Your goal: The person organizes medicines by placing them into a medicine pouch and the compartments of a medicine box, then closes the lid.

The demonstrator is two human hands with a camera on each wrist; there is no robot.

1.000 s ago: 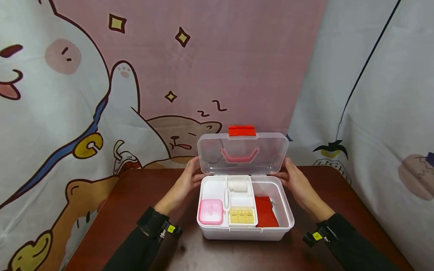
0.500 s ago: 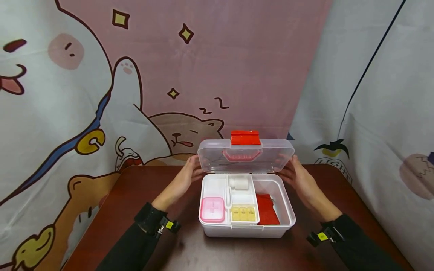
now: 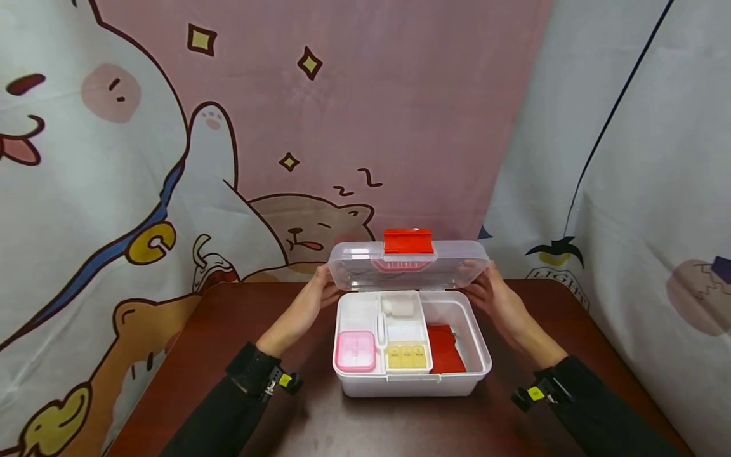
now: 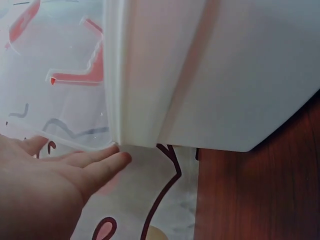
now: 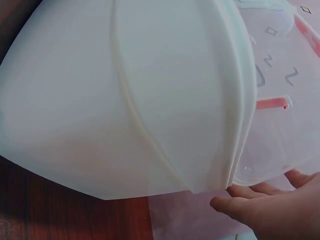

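A white plastic box [image 3: 411, 386] stands on the table, its clear lid [image 3: 354, 273] raised at the back and tilted forward over the hinge. The lid carries a red latch [image 3: 408, 241] and a red handle. My left hand [image 3: 308, 303] touches the lid's left side with fairly straight fingers [image 4: 95, 170]. On the opposite side, my right hand [image 3: 504, 306] reaches behind the lid's edge, its fingers [image 5: 235, 205] extended too. Inside the box, a white tray holds a pink case [image 3: 356, 351], a yellow pill organizer [image 3: 407, 357] and a small white roll [image 3: 398, 304].
A red pouch or cloth [image 3: 445, 350] lies in the box's right compartment. A slim white stick-like piece [image 3: 381, 329] runs along the tray's middle. Behind the dark wooden table [image 3: 251, 317] hangs a printed curtain [image 3: 422, 127].
The lid has tipped forward and lower, from nearly upright to leaning over the box's rear, with both hands staying at its sides. The box's contents have not moved.
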